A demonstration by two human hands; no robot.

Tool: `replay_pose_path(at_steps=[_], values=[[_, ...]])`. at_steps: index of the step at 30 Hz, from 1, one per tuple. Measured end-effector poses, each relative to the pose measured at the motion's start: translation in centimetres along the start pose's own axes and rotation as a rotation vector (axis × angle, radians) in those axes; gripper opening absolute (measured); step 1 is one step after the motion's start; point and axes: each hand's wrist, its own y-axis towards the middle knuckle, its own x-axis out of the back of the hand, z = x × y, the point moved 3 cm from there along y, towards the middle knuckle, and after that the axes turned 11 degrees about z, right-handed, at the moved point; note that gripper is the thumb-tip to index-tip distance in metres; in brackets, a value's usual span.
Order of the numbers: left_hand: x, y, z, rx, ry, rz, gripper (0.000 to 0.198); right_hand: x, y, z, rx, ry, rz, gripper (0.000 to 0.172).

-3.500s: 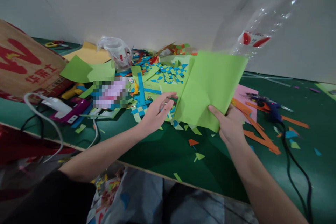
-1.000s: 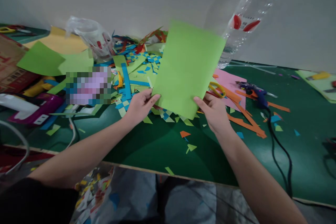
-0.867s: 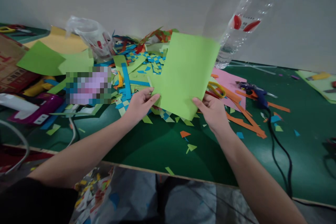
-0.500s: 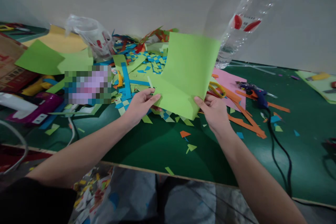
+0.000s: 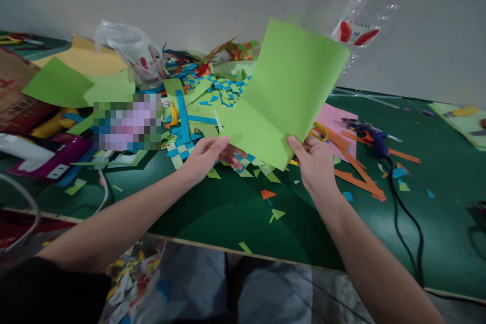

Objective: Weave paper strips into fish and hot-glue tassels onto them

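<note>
A light green paper sheet [image 5: 290, 86] is held up above the green table, its upper part raised and bent toward the right. At its lower left corner, my left hand [image 5: 212, 156] pinches the edge between thumb and fingers. My right hand [image 5: 313, 157] grips the lower right edge, thumb on the front and fingers behind. Woven blue and green paper pieces [image 5: 224, 88] and cut strips lie behind the sheet. Yellow-handled scissors [image 5: 321, 131] are partly hidden beside my right hand.
A glue gun [image 5: 374, 142] with a black cord, orange strips [image 5: 353, 167] and pink paper [image 5: 341, 116] lie right. A plastic bottle [image 5: 357, 35] stands behind. At left are a bagged cup [image 5: 142, 58], a purple device [image 5: 63, 154] and a cardboard box [image 5: 23, 91].
The green sheet has tilted to the right and its top has risen. My right hand has shifted slightly right, and the fingers of my left hand have spread beneath the sheet.
</note>
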Motion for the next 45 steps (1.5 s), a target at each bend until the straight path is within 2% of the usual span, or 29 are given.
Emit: replay_pose_path(at_steps=[2,4,8,15,21,25,34,37,40,45], values=[[-0.2,-0.2,-0.2,0.002,0.098,-0.004,0.049,-0.1,0.0,0.1,0.037,-0.006,0.012,0.037],[-0.4,-0.3,-0.5,0.004,0.190,-0.013,0.047,-0.2,-0.1,0.2,0.070,-0.030,0.015,0.038],[-0.5,-0.7,-1.3,-0.042,0.300,-0.101,0.044,-0.4,-0.3,0.6,0.084,-0.111,0.002,0.039],[-0.6,-1.6,-1.4,-0.119,0.377,-0.144,0.043,-0.5,-0.8,0.9,0.118,-0.226,-0.003,0.038],[-0.6,-2.1,-1.4,-0.206,0.421,-0.207,0.037,-0.7,-1.0,1.0,0.121,-0.202,0.009,0.036],[-0.5,-2.4,-1.2,-0.269,0.431,-0.181,0.037,-0.7,-1.2,1.1,0.131,-0.230,-0.005,0.037],[-0.2,-2.7,-0.8,-0.240,0.451,-0.202,0.041,-0.9,-1.3,1.3,0.150,-0.200,0.023,0.032],[-0.2,-2.5,-0.9,-0.194,0.418,-0.251,0.045,-0.9,-1.3,1.2,0.129,-0.206,0.036,0.034],[0.2,-2.0,-0.8,-0.181,0.370,-0.324,0.050,-1.0,-1.3,1.2,0.068,-0.242,0.106,0.034],[0.8,-1.2,-0.3,-0.165,0.237,-0.372,0.044,-2.1,-1.6,1.4,-0.084,-0.186,0.357,0.040]])
